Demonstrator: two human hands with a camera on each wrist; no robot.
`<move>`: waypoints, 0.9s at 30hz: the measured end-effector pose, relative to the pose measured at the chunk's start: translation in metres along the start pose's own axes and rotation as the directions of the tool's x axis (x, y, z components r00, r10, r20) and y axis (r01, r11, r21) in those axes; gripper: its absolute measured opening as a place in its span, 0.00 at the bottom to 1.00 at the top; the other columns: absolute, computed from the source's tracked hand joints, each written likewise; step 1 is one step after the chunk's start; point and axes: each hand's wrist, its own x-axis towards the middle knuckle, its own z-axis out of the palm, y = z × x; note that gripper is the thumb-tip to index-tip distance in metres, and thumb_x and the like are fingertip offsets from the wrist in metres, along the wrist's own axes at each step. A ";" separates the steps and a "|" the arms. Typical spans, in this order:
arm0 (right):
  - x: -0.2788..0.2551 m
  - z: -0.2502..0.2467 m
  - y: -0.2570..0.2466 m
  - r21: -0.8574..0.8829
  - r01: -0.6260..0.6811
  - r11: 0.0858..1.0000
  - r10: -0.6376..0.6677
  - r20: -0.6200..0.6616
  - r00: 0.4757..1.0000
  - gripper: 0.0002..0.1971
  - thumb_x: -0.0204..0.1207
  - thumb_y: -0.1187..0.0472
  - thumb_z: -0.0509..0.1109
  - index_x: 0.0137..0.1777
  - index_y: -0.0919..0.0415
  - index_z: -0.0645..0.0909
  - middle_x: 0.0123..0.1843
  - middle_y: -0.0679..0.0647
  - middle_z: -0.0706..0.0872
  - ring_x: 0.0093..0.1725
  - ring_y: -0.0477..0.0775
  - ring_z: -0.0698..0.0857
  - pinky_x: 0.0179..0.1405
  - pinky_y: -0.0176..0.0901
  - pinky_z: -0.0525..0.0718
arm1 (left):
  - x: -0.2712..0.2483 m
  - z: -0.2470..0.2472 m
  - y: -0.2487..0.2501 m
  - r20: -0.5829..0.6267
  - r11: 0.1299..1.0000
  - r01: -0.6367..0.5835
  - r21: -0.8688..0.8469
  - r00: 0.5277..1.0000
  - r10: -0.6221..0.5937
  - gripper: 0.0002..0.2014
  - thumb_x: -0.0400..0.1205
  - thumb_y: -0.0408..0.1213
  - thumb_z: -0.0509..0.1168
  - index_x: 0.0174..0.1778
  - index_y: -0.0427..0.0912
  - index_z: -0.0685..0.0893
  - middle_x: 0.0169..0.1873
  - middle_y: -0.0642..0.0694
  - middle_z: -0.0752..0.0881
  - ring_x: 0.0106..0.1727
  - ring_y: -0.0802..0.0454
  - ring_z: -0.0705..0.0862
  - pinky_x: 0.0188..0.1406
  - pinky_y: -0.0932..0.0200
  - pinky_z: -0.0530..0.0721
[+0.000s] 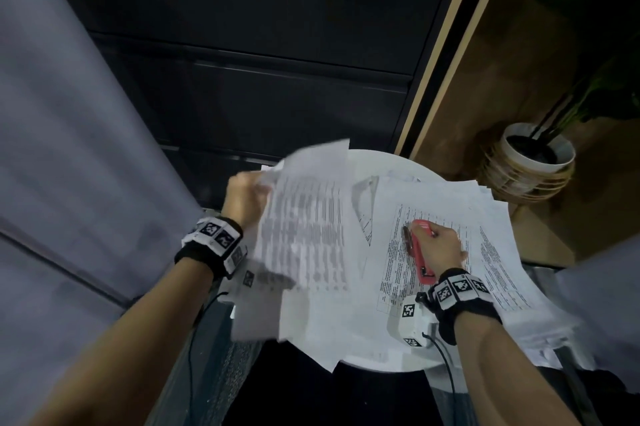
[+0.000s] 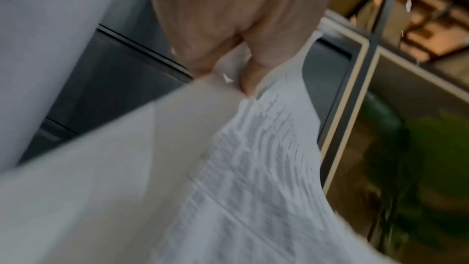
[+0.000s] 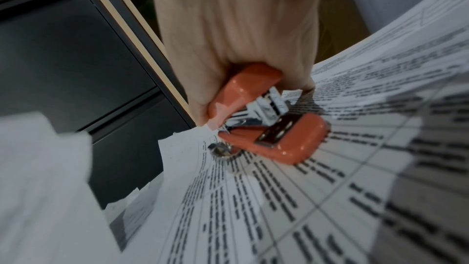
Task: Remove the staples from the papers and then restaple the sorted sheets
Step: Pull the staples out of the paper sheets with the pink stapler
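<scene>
My left hand (image 1: 247, 195) pinches the top corner of a printed sheaf of papers (image 1: 304, 235) and holds it lifted and blurred over the left side of the round white table (image 1: 367, 162). The left wrist view shows the fingers (image 2: 250, 79) curled on that sheaf (image 2: 253, 178). My right hand (image 1: 441, 247) grips a red stapler (image 1: 420, 261), held low over a spread of printed pages (image 1: 450, 204) on the table's right side. In the right wrist view the stapler (image 3: 276, 133) is close over the pages (image 3: 330, 198), its metal parts showing.
A potted plant in a woven basket (image 1: 530, 166) stands on the floor at the right. Dark cabinet fronts (image 1: 259, 45) rise behind the table, and a grey cushioned seat (image 1: 69, 166) fills the left. More pages overhang the table's near right edge (image 1: 540, 339).
</scene>
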 end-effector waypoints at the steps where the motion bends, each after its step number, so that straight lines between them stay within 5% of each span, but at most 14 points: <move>1: 0.001 0.001 0.002 -0.001 0.002 1.000 -0.002 0.002 1.000 0.23 0.77 0.38 0.67 0.65 0.51 0.86 0.50 0.58 0.91 0.63 0.66 0.82 0.80 0.67 0.47 | 0.007 -0.007 0.006 -0.098 0.992 -0.123 -0.023 0.988 0.120 0.11 0.76 0.26 0.58 0.30 0.31 0.82 0.30 0.47 0.78 0.35 0.53 0.77 0.35 0.58 0.74; 4: 0.002 0.003 0.004 -0.011 0.001 1.000 -0.001 -0.003 1.000 0.23 0.77 0.38 0.67 0.64 0.50 0.86 0.51 0.57 0.91 0.64 0.66 0.82 0.80 0.67 0.47 | 0.025 -0.036 0.040 -0.278 0.949 -0.211 -0.233 0.950 0.142 0.13 0.74 0.21 0.57 0.25 0.37 0.78 0.26 0.55 0.73 0.31 0.60 0.70 0.32 0.60 0.67; 6: 0.000 0.002 0.001 -0.012 -0.002 1.000 0.002 0.000 1.000 0.23 0.78 0.39 0.67 0.65 0.51 0.86 0.54 0.57 0.91 0.65 0.65 0.81 0.81 0.66 0.46 | 0.033 -0.057 0.067 -0.362 0.878 -0.241 -0.415 0.928 0.083 0.18 0.77 0.20 0.62 0.30 0.47 0.83 0.29 0.61 0.79 0.34 0.65 0.76 0.35 0.61 0.75; 9: -0.005 -0.001 -0.003 0.002 -0.011 1.000 0.011 -0.001 1.000 0.23 0.78 0.39 0.68 0.66 0.51 0.85 0.52 0.57 0.91 0.64 0.64 0.83 0.81 0.66 0.47 | 0.036 -0.081 0.094 -0.366 0.806 -0.233 -0.543 0.930 0.022 0.17 0.79 0.22 0.65 0.41 0.53 0.84 0.38 0.55 0.85 0.41 0.65 0.84 0.45 0.62 0.80; 13: -0.010 -0.006 -0.008 0.065 0.003 0.998 -0.003 0.000 1.000 0.22 0.73 0.39 0.64 0.56 0.51 0.89 0.50 0.60 0.91 0.62 0.65 0.83 0.80 0.66 0.47 | 0.038 -0.074 0.096 -0.199 0.818 -0.041 -0.573 0.976 -0.091 0.17 0.77 0.19 0.66 0.42 0.50 0.85 0.33 0.57 0.88 0.36 0.61 0.85 0.39 0.60 0.82; 16: -0.012 -0.003 -0.008 0.142 -0.030 0.989 0.024 0.046 0.999 0.21 0.68 0.35 0.69 0.54 0.45 0.90 0.50 0.52 0.92 0.61 0.60 0.82 0.74 0.63 0.57 | 0.024 -0.040 0.079 0.012 0.915 0.201 -0.351 0.978 -0.210 0.07 0.77 0.21 0.67 0.37 0.36 0.85 0.25 0.53 0.83 0.24 0.62 0.78 0.18 0.70 0.74; 18: 0.001 0.005 0.007 0.214 -0.073 0.974 0.058 0.077 0.995 0.23 0.58 0.27 0.73 0.47 0.40 0.90 0.40 0.45 0.91 0.53 0.59 0.85 0.61 0.51 0.68 | 0.007 -0.013 0.060 0.136 0.934 0.313 -0.171 0.947 -0.292 0.04 0.76 0.22 0.67 0.40 0.33 0.85 0.27 0.49 0.81 0.27 0.56 0.77 0.16 0.69 0.72; 20: -0.002 -0.002 0.003 0.250 -0.094 0.964 0.077 0.076 0.994 0.18 0.60 0.33 0.74 0.44 0.42 0.90 0.33 0.48 0.90 0.44 0.61 0.89 0.62 0.58 0.78 | -0.009 0.013 0.043 0.262 0.946 0.322 -0.033 0.916 -0.302 0.02 0.76 0.24 0.67 0.41 0.33 0.86 0.31 0.44 0.82 0.31 0.50 0.80 0.21 0.62 0.73; 22: -0.019 -0.020 -0.018 0.317 -0.106 0.942 0.094 0.053 0.994 0.15 0.70 0.43 0.74 0.45 0.54 0.91 0.29 0.57 0.87 0.26 0.59 0.83 0.38 0.48 0.86 | -0.023 0.035 0.030 0.326 0.949 0.304 0.087 0.891 -0.315 0.07 0.76 0.27 0.70 0.49 0.31 0.86 0.39 0.40 0.86 0.39 0.46 0.85 0.31 0.60 0.76; 24: -0.023 -0.033 -0.030 0.389 -0.118 0.913 0.110 0.043 0.993 0.14 0.76 0.50 0.72 0.43 0.61 0.89 0.28 0.62 0.83 0.18 0.55 0.76 0.20 0.38 0.77 | -0.035 0.051 0.023 0.355 0.949 0.290 0.122 0.881 -0.314 0.22 0.76 0.29 0.73 0.67 0.32 0.79 0.58 0.37 0.86 0.59 0.41 0.85 0.51 0.57 0.81; 27: -0.021 -0.040 -0.051 0.404 -0.044 0.914 0.061 -0.029 0.998 0.16 0.74 0.41 0.69 0.45 0.53 0.89 0.31 0.59 0.87 0.21 0.55 0.79 0.27 0.41 0.78 | -0.048 0.064 0.019 0.306 0.945 0.117 0.307 0.928 -0.214 0.45 0.76 0.35 0.75 0.83 0.38 0.54 0.78 0.37 0.65 0.79 0.40 0.65 0.77 0.46 0.67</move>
